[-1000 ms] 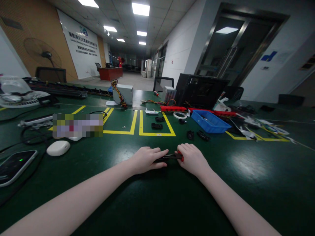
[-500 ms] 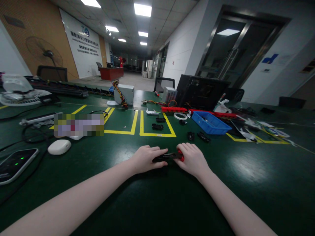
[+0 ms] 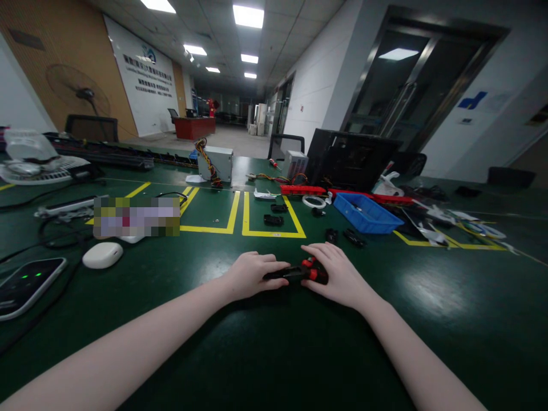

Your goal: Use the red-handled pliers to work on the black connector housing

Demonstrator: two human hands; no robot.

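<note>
Red-handled pliers [image 3: 295,275]: long axis roughly parallel to the table's [image 3: 257,354] far edge, nose leftward. Left hand [image 3: 252,275] pinches dark front end; right hand [image 3: 342,277] curls loosely round handles [image 3: 315,275].

- The left hand [image 3: 252,278] pinches a dark piece [image 3: 273,275] between thumb and fingers; where this meets the nose of the pliers [image 3: 314,275] is unclear.
- The right hand [image 3: 342,278] holds the pliers by their red handles, fingers above, thumb below.
- Both hands are over the green table [image 3: 240,354].
- Beyond them, two small black items lie inside a yellow tape outline [image 3: 261,233]; two more lie near the blue tray [image 3: 372,220].
- At left, a white rounded case [image 3: 103,255] sits near a device with green lights [image 3: 32,291].
</note>
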